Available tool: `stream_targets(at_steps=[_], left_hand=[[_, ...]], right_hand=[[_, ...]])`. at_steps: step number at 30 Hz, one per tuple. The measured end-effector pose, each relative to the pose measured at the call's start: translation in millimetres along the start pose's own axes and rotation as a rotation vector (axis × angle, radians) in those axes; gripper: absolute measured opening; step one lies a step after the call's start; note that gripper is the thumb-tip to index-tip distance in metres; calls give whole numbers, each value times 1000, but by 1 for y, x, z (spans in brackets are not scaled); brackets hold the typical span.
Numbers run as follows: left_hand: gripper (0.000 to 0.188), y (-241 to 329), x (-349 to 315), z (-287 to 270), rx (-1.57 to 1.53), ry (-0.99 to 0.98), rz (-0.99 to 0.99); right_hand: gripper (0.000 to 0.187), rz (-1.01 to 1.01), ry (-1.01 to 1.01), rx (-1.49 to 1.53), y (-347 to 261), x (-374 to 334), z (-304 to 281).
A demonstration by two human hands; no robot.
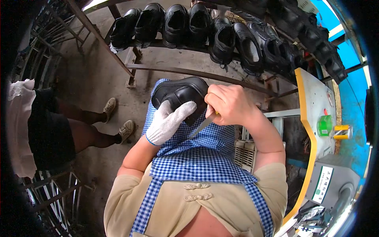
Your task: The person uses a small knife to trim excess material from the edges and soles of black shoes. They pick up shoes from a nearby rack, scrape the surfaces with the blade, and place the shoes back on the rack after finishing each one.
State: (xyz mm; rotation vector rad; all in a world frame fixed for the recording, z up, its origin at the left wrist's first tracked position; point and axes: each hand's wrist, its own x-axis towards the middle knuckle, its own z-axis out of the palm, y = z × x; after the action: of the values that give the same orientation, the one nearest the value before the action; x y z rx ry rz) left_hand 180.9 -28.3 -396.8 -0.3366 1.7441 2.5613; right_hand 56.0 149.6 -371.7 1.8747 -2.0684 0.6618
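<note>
A black shoe [182, 91] is held over my lap, in front of the blue checked apron [197, 158]. My left hand [167, 120], in a white knit glove, grips the shoe with the thumb across its upper. Bare and closed, my right hand [229, 103] is just right of the shoe, wrapped round the handle of a knife [204, 125]. The blade points down and to the left, below the shoe. Only a bit of yellow handle shows between the fingers. Whether the right fingers touch the shoe, I cannot tell.
Ahead, a metal rack [169, 70] carries a row of black shoes [175, 25]. At right stands a yellow-edged workbench [303, 102] with a green container [325, 125], a yellow-banded can [342, 132] and a grey machine [331, 179]. Another person [51, 130] stands at left. A beige crate [245, 155] sits low.
</note>
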Motion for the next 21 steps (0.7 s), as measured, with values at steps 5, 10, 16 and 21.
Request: stream_targets(at_steps=[5,10,16,21], left_hand=[[35,-4,0,-3,-52,-10,-39],[41,6,2,0,-329,5,-89],[50,-9,12,-4,-491,108,108],[42,-3,9,-6,-152,330,51]], right_hand=[[21,255,99,518,7,-9,-4],[12,539,241,1040,19,-27,16],[40,679,362,755,-14,-22,29],[38,546,351,358,-37,-9,29]])
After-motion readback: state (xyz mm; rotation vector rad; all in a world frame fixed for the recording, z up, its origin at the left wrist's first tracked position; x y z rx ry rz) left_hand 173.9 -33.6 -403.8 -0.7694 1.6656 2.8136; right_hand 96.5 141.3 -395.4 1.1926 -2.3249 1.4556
